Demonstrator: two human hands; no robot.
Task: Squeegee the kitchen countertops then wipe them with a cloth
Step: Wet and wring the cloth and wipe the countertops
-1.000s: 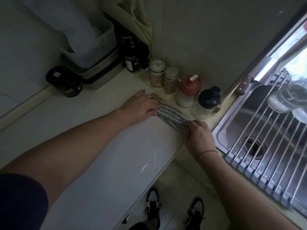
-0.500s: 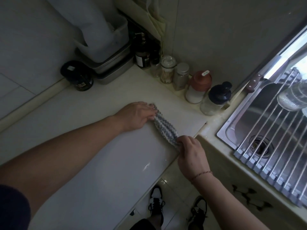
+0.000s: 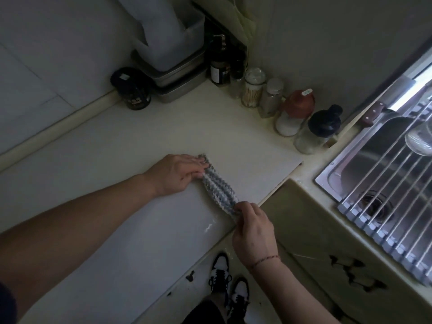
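1 striped cloth lies bunched lengthwise on the pale countertop at frame centre, stretched between 2 hands. The left hand holds its upper end with fingers curled onto it; the right hand pinches the lower end right at the counter's front edge. Along the back wall, upper right of centre, stand 6 bottles and jars, well apart from the cloth. 1 sink sits at right under a roll-up rack. Bare counter stretches toward the lower left.
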